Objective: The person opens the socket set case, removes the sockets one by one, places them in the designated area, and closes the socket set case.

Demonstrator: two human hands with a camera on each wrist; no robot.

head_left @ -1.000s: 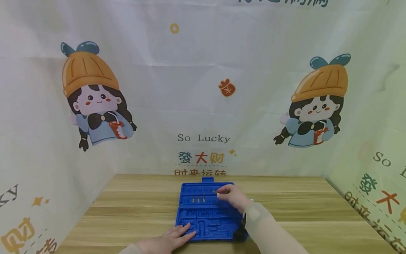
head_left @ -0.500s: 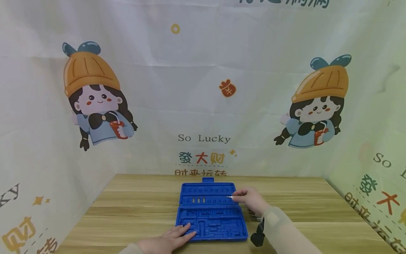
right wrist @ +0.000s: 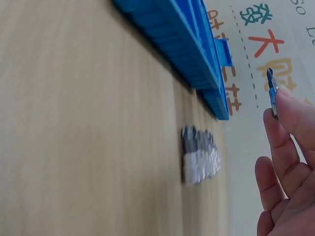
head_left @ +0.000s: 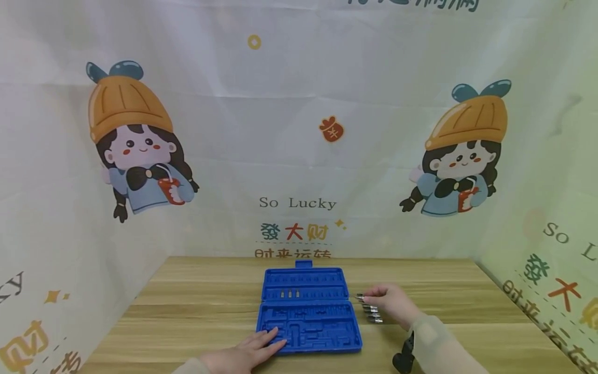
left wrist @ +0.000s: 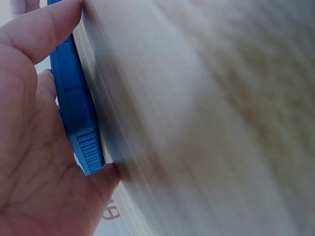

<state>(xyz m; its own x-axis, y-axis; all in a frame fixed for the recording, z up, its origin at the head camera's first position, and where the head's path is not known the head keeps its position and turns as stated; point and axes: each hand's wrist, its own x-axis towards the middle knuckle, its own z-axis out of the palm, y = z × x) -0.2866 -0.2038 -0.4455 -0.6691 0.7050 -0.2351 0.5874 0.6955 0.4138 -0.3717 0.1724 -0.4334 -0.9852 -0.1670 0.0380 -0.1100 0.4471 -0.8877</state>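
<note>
A blue plastic tool case (head_left: 327,347) lies unfolded on the table, its inside moulded with slots. Three small bits (head_left: 290,294) sit in the upper half. My left hand (head_left: 249,353) rests on the lower left corner with straight fingers; the left wrist view shows that hand (left wrist: 39,147) along the blue case side (left wrist: 76,93). Right of the case, my right hand (head_left: 394,303) pinches a screwdriver bit (right wrist: 272,93) between thumb and index finger, its pointed tip facing away. Just below that hand, several silver bits (head_left: 372,314) lie side by side on the table.
The wooden table (head_left: 196,296) extends on both sides of the case. A printed cloth (head_left: 224,156) hangs behind and at the sides. A black device (head_left: 404,356) is strapped at my right wrist.
My right hand has moved from over the upper half of the case rightward and down to the row of bits, still pinching the bit. The left hand keeps its place on the case.
</note>
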